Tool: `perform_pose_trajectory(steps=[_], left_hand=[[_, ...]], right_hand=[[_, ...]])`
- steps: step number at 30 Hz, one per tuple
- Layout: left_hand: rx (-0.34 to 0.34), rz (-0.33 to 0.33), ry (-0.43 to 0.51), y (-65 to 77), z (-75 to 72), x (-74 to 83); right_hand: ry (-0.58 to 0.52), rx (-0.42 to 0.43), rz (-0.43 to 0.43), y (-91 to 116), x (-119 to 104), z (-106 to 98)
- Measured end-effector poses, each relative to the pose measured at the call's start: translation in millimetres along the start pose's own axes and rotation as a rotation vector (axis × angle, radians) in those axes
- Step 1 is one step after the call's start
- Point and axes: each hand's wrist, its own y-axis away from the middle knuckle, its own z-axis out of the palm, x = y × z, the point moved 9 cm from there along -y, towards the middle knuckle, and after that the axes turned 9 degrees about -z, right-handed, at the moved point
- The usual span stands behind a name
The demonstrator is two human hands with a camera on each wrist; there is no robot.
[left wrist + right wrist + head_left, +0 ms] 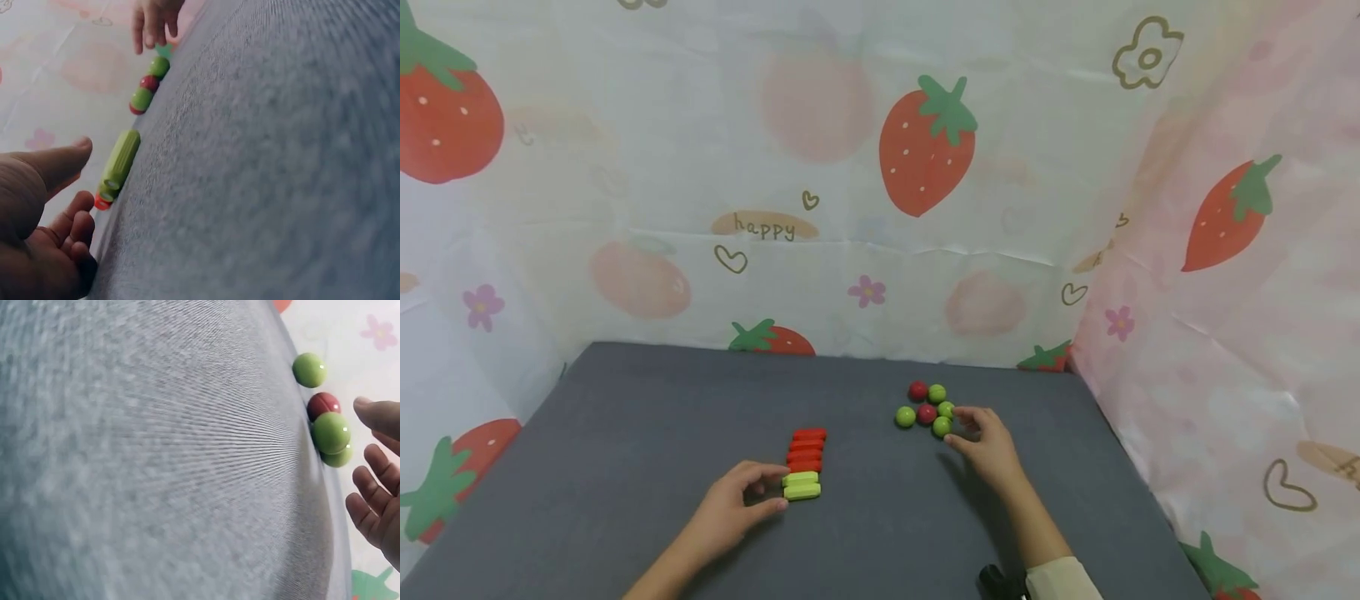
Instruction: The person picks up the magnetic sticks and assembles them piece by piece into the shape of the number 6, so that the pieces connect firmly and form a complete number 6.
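Left hand [727, 504] reaches in low over the near part of the worktop [865, 542], its thumb and fingers apart with a gap between them. Just beside its fingertips lie two yellow-green sticks [802, 492], side by side; whether the fingers touch them cannot be told. Directly beyond, in the same row, come the red sticks [807, 445], packed close together and lying crosswise like the two nearer ones. In the left wrist view the sticks look ribbed along their length.

Farther off and to the right, the right hand [994, 450] leans in from the right side of a loose group of balls, also with thumb and fingers apart. Four green balls [906, 417] and two red balls [927, 414] make up the group, well apart from the sticks; two of the green ones sit nearest the fingertips, and contact is unclear. Past the dark grey worktop's far edge hangs a pale cloth [700, 125], printed with strawberries, hearts, flowers and the word "happy".
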Motion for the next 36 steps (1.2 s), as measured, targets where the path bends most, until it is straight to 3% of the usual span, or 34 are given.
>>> perform_pose_trajectory(steps=[14, 26, 36], left_hand=[[0.082, -0.029, -0.022, -1.1, 5.3, -4.5], [0.160, 0.042, -0.114, 3.6, 6.9, 6.6], [0.170, 0.027, -0.127, 4.4, 7.3, 6.7]], right_hand=[[0.017, 0.017, 0.024, -1, 13, 11], [0.050, 0.024, 0.063, -8, 14, 17], [0.059, 0.021, 0.098, -5, 17, 18]])
